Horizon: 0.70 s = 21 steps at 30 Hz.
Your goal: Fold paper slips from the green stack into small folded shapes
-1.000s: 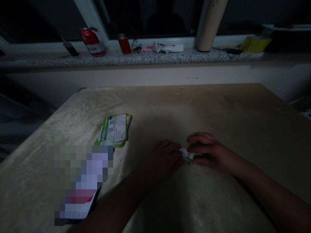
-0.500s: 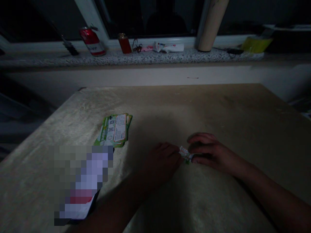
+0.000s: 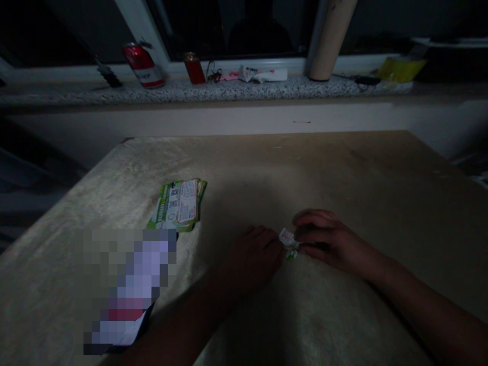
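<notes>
Green leaflets (image 3: pixel 176 206) lay stacked on the tabletop (image 3: pixel 244 157), apparently out of the way. The left hand (image 3: pixel 263 252) met the folded paper (image 3: pixel 287 237) between both hands, its grip indiscernible; the right hand (image 3: pixel 324 235) pinched the other end, seemingly steadying the fold.

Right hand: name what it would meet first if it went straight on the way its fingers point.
The right hand would likely meet the small printed paper first, then the left hand beyond it; dim light leaves depth unclear.
</notes>
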### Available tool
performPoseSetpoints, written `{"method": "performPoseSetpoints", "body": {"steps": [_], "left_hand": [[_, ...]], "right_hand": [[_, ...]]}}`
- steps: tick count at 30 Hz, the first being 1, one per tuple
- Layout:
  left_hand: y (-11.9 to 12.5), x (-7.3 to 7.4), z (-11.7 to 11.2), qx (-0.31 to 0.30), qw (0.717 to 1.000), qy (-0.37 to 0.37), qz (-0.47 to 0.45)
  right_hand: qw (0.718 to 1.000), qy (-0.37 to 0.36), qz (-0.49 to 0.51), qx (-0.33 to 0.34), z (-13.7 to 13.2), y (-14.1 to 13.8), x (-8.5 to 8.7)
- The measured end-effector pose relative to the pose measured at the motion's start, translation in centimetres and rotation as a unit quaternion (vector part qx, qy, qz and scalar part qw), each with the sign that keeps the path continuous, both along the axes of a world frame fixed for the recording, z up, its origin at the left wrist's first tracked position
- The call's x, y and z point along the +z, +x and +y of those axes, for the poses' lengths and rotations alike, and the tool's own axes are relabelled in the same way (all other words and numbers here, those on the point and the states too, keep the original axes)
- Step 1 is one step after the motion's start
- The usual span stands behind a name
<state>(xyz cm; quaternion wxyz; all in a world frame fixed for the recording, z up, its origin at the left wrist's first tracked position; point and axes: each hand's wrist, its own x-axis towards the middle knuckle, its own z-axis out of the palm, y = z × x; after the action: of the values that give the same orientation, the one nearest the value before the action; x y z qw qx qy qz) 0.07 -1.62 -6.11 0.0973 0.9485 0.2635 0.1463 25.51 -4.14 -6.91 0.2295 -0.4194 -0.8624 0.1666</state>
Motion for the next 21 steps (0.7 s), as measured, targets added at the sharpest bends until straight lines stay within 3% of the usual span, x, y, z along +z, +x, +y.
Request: {"method": "performPoseSetpoints", "body": {"steps": [12,21], "left_hand": [[-0.3,-0.3,-0.2,0.082,0.994,-0.055,-0.038],[0.1,-0.5,-0.2,0.160,0.976,-0.127,-0.072]], "right_hand": [[0.999,0.004,0.027,-0.016,-0.2,-0.4,-0.1],[0.995,-0.012,0.049,-0.092,-0.5,-1.5,-0.6]]}}
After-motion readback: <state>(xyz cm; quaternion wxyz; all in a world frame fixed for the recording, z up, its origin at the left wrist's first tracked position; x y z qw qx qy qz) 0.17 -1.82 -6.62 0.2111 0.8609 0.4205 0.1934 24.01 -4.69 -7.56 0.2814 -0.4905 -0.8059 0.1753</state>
